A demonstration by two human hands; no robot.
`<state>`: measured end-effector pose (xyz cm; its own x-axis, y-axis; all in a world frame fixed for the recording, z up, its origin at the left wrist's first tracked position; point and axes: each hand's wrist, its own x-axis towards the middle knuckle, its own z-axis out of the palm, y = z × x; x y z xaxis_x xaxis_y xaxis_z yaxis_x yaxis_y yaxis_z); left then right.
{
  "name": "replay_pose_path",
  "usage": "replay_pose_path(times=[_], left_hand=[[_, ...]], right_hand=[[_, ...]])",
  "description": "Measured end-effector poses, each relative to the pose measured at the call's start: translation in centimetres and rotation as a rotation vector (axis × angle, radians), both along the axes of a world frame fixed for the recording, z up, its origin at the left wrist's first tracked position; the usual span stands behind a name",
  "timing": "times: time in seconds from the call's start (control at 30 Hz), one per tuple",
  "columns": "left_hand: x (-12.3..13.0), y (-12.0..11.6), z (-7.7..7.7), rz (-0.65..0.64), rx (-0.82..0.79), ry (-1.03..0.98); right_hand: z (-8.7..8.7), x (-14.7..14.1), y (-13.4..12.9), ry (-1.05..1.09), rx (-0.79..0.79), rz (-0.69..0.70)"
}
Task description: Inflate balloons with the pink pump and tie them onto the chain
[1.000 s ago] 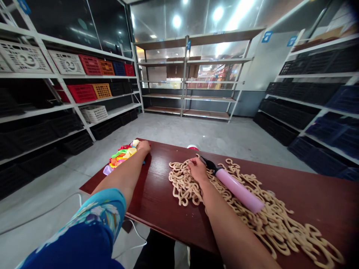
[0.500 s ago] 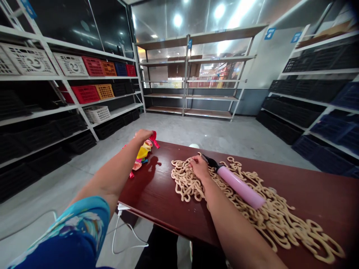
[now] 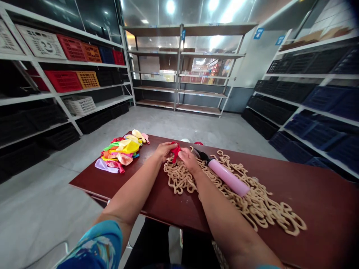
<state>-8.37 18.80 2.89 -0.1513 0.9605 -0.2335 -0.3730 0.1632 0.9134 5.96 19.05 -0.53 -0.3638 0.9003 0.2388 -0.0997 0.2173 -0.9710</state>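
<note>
My left hand (image 3: 164, 150) and my right hand (image 3: 188, 158) meet over the table, both pinching a small red balloon (image 3: 176, 149) between them. Just under them lies a heap of beige loop-shaped pieces (image 3: 252, 203) spread across the dark wooden table (image 3: 322, 209). A pink cylindrical pump with a black nozzle (image 3: 226, 176) rests on that heap, right of my right hand. A pile of limp balloons in several colours (image 3: 122, 151) sits at the table's far left corner, left of my left hand.
Metal shelving lines the room: coloured and white baskets (image 3: 73, 48) on the left racks, dark bins (image 3: 308, 97) on the right, bare shelves (image 3: 182, 82) at the back. Grey concrete floor (image 3: 56, 198) lies left of the table.
My left hand lifted a red balloon from the coloured pile and carried it right to my right hand, which left the beige heap to grip it. The view shifted left.
</note>
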Motion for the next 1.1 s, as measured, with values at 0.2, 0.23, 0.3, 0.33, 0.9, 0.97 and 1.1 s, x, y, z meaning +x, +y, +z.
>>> replay_pose_path(times=[0.2, 0.23, 0.3, 0.33, 0.9, 0.97, 1.1], left_hand=[[1.1, -0.2, -2.1, 0.117, 0.099, -0.039], [1.0, -0.4, -2.0, 0.118, 0.099, -0.061], [0.8, -0.7, -1.6, 0.109, 0.056, -0.126], [0.7, -0.8, -1.4, 0.096, 0.028, -0.153], [3.1, -2.4, -0.6, -0.274, -0.024, -0.332], [3.1, -2.2, -0.5, -0.23, 0.051, -0.431], [2.0, -1.5, -0.6, -0.063, 0.125, -0.559]], right_hand=[[-1.3, -0.2, 0.7, -0.09, -0.078, 0.008], [-1.2, -0.2, 0.7, -0.042, -0.114, 0.004], [-0.8, -0.1, 0.7, 0.091, -0.228, -0.038], [-0.5, 0.0, 0.7, 0.163, -0.297, -0.063], [1.6, 1.2, -0.9, -0.298, 0.309, -0.054], [1.8, 1.2, -1.3, -0.378, 0.404, -0.071], [3.6, 1.7, -1.2, -0.438, 0.416, -0.259]])
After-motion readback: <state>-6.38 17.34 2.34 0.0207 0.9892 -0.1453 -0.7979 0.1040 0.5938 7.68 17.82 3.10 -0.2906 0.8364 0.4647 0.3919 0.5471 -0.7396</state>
